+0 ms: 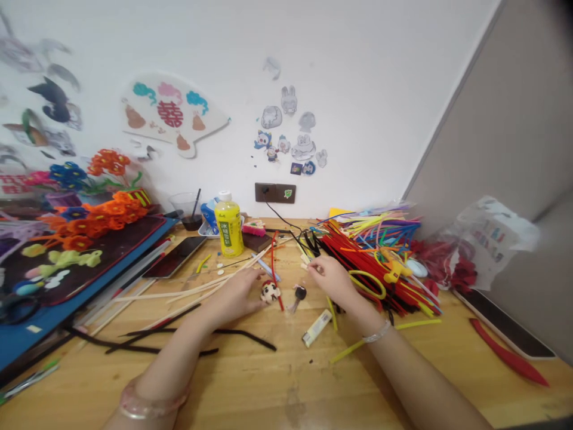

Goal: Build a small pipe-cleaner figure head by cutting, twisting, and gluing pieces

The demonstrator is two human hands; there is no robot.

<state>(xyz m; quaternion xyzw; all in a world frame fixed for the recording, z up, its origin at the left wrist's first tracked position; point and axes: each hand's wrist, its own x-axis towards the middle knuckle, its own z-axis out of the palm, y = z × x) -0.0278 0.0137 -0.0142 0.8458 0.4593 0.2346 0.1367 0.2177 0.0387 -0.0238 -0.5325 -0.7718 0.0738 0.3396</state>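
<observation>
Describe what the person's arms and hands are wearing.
Both forearms are bare, with no sleeves in view. The left hand has a chunky translucent pink bangle at its wrist; the right hand has a thin silvery bracelet. No gloves, and no rings that I can make out.

Two hands at work on a cluttered wooden tabletop (277, 382).
The left hand (237, 295) touches a small doll figure (270, 291); the right hand (333, 279) rests beside a pile of pipe cleaners (380, 251).
</observation>
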